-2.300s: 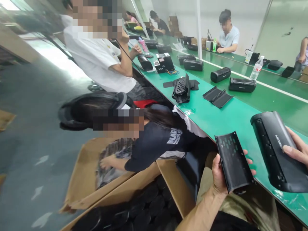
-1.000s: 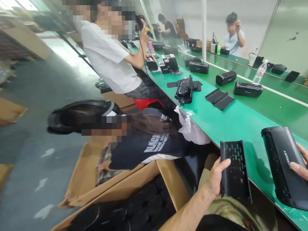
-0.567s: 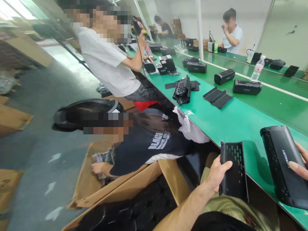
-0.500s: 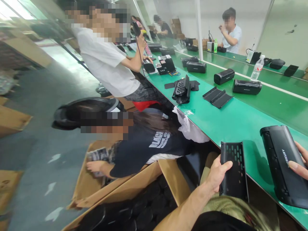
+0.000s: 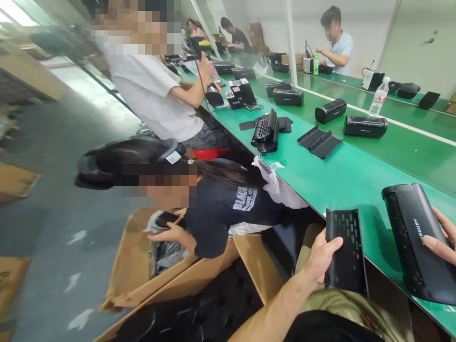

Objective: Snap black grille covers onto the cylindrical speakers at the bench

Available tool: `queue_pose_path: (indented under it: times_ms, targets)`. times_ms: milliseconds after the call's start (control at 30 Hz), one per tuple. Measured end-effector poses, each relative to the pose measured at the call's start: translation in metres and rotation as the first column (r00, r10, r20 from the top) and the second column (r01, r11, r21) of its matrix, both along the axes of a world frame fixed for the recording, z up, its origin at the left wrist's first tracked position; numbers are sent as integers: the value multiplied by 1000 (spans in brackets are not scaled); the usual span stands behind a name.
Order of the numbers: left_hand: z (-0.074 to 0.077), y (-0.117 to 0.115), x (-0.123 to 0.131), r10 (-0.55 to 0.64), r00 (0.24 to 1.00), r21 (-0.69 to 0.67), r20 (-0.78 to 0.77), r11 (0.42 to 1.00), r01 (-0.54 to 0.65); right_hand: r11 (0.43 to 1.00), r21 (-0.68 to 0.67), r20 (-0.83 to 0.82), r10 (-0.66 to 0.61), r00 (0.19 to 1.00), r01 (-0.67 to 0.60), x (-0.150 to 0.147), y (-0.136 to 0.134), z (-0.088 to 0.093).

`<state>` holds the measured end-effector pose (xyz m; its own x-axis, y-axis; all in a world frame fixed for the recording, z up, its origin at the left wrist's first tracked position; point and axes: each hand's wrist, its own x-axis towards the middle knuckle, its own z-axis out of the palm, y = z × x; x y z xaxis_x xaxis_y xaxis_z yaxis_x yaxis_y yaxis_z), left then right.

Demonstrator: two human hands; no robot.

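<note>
My left hand point(image 5: 319, 259) grips a black perforated grille panel point(image 5: 345, 251) at the near edge of the green table point(image 5: 342, 178), over my lap. My right hand point(image 5: 440, 235) holds a black speaker housing point(image 5: 415, 240) that rests on the table at the right; its fingers lie across the housing's side with white lettering. The two parts are apart.
A person in a black shirt bends over an open cardboard box point(image 5: 138, 266) on my left, lifting a bagged part. A second box point(image 5: 221, 304) holds several black parts. More housings point(image 5: 365, 126), panels point(image 5: 319, 141) and a water bottle point(image 5: 377, 97) lie farther along. Other people sit beyond.
The person at the box has lifted a bagged black part out of it. I lowered the grille panel slightly toward my lap; the housing stays in my right hand.
</note>
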<state>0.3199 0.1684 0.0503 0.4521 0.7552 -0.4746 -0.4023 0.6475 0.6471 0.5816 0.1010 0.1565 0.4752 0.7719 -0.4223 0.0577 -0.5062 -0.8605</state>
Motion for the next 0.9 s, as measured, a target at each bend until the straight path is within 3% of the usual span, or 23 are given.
queue_pose_path:
  times_ms: [267,467,567,667,800,900]
  targets:
    - [-4,0,2,2,1000,7,-23,1000,-2,999,-24,-17,23,1000,-23,0,1,3]
    - [-8,-2,1,16,1000,-6,6,1000,-16,999,9,-7,34,999,-34,4,0,-4]
    - [-6,-3,1,29,991,-96,129,995,-16,999,28,-20,23,1000,-23,4,0,-6]
    - [0,-2,4,61,936,-197,346,980,9,999,20,-6,33,999,-33,8,0,-6]
    - [9,-3,15,142,838,-188,526,981,-48,994,-5,45,108,993,-107,22,3,-5]
    - [7,-4,26,147,792,-179,593,983,-49,975,14,117,218,969,-221,28,6,-1]
